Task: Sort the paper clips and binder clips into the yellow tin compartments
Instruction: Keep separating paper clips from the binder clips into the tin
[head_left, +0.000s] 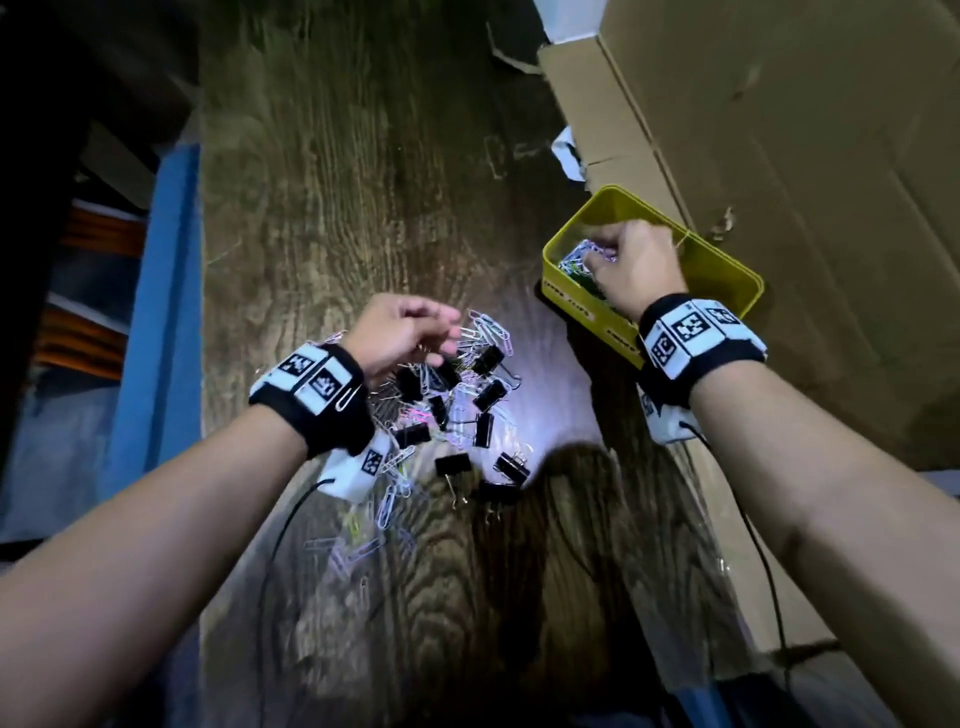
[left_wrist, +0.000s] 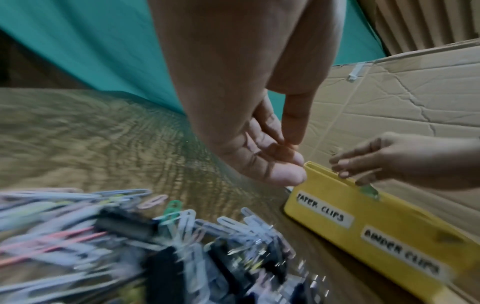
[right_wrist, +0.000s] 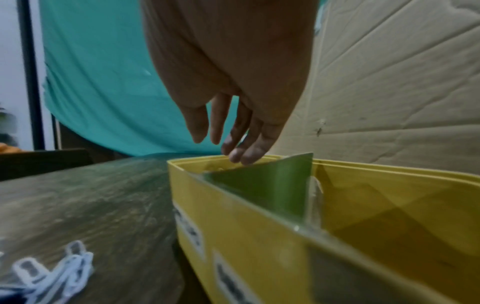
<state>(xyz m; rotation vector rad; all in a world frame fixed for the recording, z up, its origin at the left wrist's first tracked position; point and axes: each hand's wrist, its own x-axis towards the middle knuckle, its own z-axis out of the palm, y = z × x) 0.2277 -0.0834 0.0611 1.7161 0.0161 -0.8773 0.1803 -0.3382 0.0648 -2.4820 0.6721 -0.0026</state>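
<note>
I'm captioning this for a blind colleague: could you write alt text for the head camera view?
The right hand reaches into the yellow tin above paper clips already inside, while the left hand hovers over a mixed pile of paper clips and black binder clips on a wooden table.

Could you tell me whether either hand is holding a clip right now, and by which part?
Neither visibly holds one: the right hand hangs with fingers straight over the yellow tin; the left hand is empty-palmed.
</note>
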